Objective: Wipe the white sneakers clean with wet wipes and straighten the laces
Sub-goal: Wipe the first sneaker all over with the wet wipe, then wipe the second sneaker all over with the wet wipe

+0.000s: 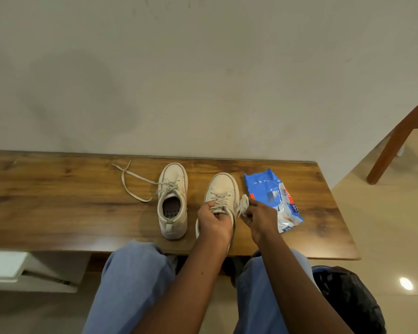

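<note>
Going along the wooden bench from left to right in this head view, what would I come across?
Loose lace → first sneaker → second sneaker, gripped by the left hand → crumpled wipe in the right hand → blue wipes pack.

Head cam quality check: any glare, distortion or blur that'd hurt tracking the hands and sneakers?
Head view: wide-angle warp skews the table edges; hard glare spot on the floor lower right, soft sheen on the table's near edge; shadow blotch on the wall. The left hand on the right sneaker, right hand with the wipe: evenly lit, fairly sharp. Print on the wipes pack unreadable.
</note>
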